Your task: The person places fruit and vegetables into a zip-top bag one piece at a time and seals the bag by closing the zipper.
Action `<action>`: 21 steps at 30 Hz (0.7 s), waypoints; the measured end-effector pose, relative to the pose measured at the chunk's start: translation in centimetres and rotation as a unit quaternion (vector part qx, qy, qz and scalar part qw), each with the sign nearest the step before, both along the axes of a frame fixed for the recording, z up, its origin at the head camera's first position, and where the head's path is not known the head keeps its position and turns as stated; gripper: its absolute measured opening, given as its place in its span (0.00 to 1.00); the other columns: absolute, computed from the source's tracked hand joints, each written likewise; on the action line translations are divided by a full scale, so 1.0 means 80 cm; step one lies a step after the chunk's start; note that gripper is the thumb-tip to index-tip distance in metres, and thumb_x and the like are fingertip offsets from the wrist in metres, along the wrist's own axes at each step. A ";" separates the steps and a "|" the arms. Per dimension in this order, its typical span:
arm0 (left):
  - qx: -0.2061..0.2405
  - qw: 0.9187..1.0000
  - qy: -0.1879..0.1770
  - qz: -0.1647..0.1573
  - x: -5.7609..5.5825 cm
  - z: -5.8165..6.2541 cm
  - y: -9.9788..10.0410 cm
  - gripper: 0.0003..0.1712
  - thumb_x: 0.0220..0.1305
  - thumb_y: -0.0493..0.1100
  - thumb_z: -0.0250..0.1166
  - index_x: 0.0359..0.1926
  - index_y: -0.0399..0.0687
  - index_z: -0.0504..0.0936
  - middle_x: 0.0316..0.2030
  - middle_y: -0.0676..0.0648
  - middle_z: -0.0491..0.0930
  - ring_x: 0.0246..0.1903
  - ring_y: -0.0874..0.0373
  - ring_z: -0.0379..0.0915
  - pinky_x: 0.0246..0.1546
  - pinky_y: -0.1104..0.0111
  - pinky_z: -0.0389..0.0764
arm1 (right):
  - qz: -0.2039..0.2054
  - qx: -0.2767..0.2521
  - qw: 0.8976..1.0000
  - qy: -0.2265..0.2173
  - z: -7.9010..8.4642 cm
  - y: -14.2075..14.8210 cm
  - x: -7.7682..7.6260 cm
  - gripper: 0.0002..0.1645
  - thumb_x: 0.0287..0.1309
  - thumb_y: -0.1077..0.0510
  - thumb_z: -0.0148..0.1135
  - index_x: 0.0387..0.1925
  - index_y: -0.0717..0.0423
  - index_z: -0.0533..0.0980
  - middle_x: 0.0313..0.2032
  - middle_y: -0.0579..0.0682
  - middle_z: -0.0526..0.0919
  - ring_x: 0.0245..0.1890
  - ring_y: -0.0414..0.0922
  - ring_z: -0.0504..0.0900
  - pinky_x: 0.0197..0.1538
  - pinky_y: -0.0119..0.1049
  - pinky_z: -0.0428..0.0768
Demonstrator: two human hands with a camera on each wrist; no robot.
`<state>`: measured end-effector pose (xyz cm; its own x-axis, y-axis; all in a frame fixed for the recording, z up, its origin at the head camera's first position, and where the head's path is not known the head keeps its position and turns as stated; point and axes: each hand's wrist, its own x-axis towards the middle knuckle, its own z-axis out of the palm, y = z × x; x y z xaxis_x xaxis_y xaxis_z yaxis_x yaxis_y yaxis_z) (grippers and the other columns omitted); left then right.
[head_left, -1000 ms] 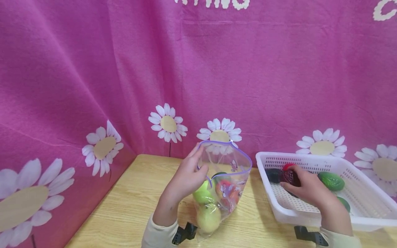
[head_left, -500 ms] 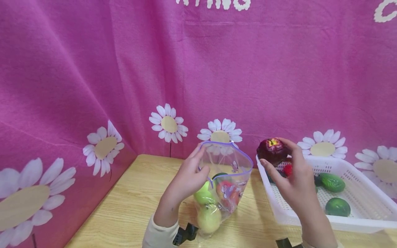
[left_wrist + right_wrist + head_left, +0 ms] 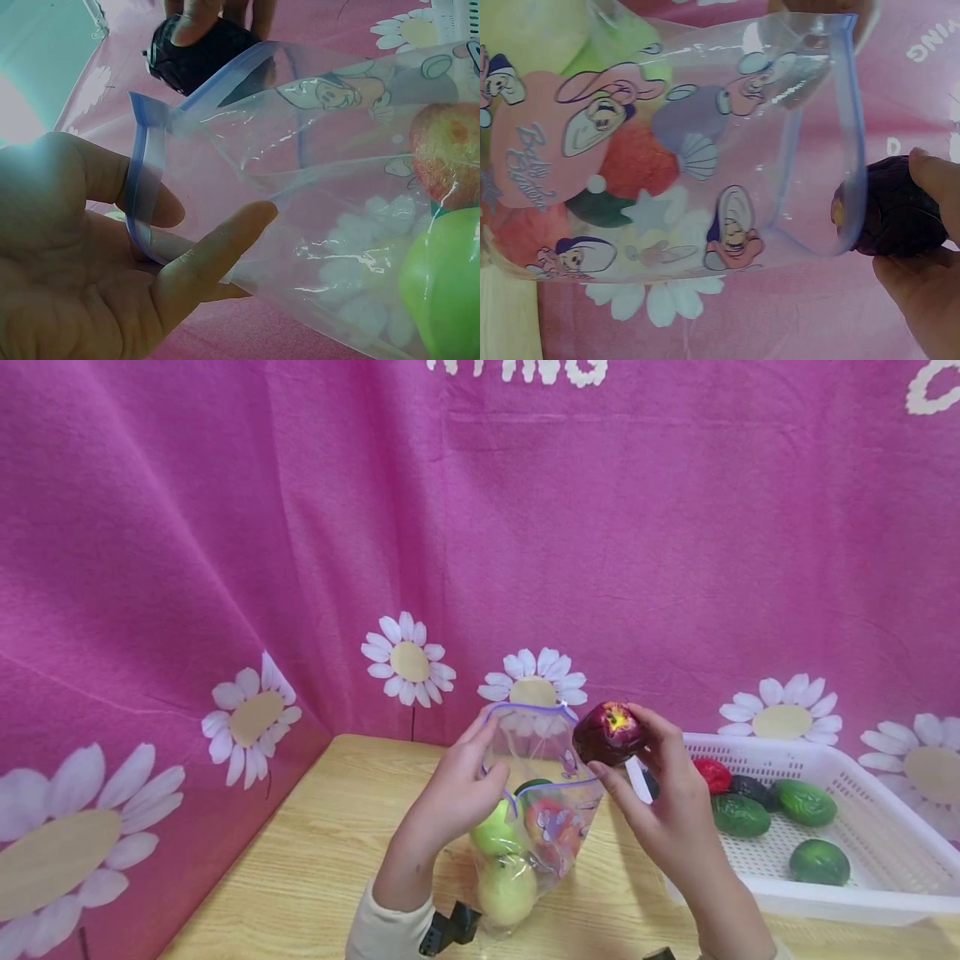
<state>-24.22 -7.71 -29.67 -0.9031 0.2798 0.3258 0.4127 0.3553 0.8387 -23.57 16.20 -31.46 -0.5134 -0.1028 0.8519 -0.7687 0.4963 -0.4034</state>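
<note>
My left hand (image 3: 453, 789) holds the rim of a clear zip bag (image 3: 352, 225) with a purple-blue edge and cartoon prints, keeping its mouth open. Inside the bag are a green apple (image 3: 495, 835), a yellowish-green round fruit (image 3: 506, 893), red fruit (image 3: 551, 822) and something dark green. My right hand (image 3: 667, 802) grips a dark purple round fruit (image 3: 606, 735) with a yellow patch around its stem, between thumb and fingers. That fruit is right at the bag's right rim, overlapping the edge in the right wrist view.
A white perforated basket (image 3: 862, 902) stands to the right. In it lie a red wrinkled piece (image 3: 711, 774), a dark one (image 3: 752, 791) and several green ones such as a round green one (image 3: 820, 862). A pink flowered curtain (image 3: 637, 568) hangs behind the wooden table (image 3: 330, 843).
My right hand has lifted the dark purple fruit out of the basket and carried it left to the bag's mouth. My left hand has stayed on the bag.
</note>
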 end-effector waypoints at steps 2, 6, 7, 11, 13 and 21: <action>0.000 1.000 0.001 0.000 -0.001 -0.001 0.000 0.39 0.67 0.33 0.52 0.77 0.34 0.54 0.81 0.46 0.45 0.16 0.64 0.55 0.18 0.75 0.65 | 0.001 0.006 1.000 -0.001 -0.002 -0.002 -0.003 0.48 0.46 0.78 0.73 0.70 0.65 0.64 0.58 0.62 0.78 0.63 0.32 0.74 0.63 0.28 0.73; 0.000 1.000 -0.001 -0.001 0.000 0.000 0.000 0.39 0.67 0.33 0.52 0.78 0.34 0.54 0.81 0.46 0.45 0.16 0.64 0.56 0.18 0.75 0.66 | 0.005 0.013 1.000 -0.005 -0.005 -0.003 -0.006 0.48 0.46 0.78 0.73 0.69 0.66 0.64 0.60 0.62 0.76 0.63 0.31 0.73 0.64 0.28 0.72; 0.000 1.000 -0.002 -0.002 0.000 0.000 0.000 0.39 0.67 0.33 0.52 0.78 0.34 0.54 0.81 0.46 0.45 0.16 0.64 0.56 0.18 0.75 0.66 | 0.006 0.016 1.000 -0.005 -0.005 -0.003 -0.007 0.48 0.46 0.78 0.73 0.69 0.66 0.64 0.60 0.62 0.76 0.63 0.31 0.73 0.64 0.28 0.72; -0.001 1.000 -0.001 -0.003 0.000 0.001 0.000 0.39 0.67 0.33 0.52 0.78 0.34 0.54 0.81 0.46 0.45 0.16 0.64 0.55 0.18 0.75 0.65 | 0.009 0.025 1.000 0.002 -0.007 -0.004 -0.008 0.45 0.47 0.76 0.73 0.68 0.65 0.68 0.59 0.61 0.77 0.62 0.34 0.75 0.62 0.28 0.74; -0.003 1.000 0.001 -0.002 0.000 0.001 0.001 0.39 0.67 0.33 0.52 0.78 0.34 0.54 0.81 0.46 0.45 0.16 0.64 0.55 0.18 0.75 0.65 | 0.009 0.026 1.000 0.005 -0.007 -0.005 -0.008 0.41 0.49 0.76 0.72 0.66 0.65 0.70 0.58 0.60 0.79 0.60 0.37 0.78 0.59 0.27 0.76; -0.012 1.000 0.009 0.005 -0.001 0.001 0.001 0.39 0.66 0.33 0.51 0.77 0.32 0.55 0.80 0.42 0.45 0.17 0.65 0.54 0.18 0.76 0.64 | -0.015 0.056 0.998 0.017 -0.007 -0.005 -0.008 0.29 0.53 0.74 0.69 0.59 0.67 0.75 0.51 0.58 0.83 0.53 0.46 0.82 0.56 0.24 0.77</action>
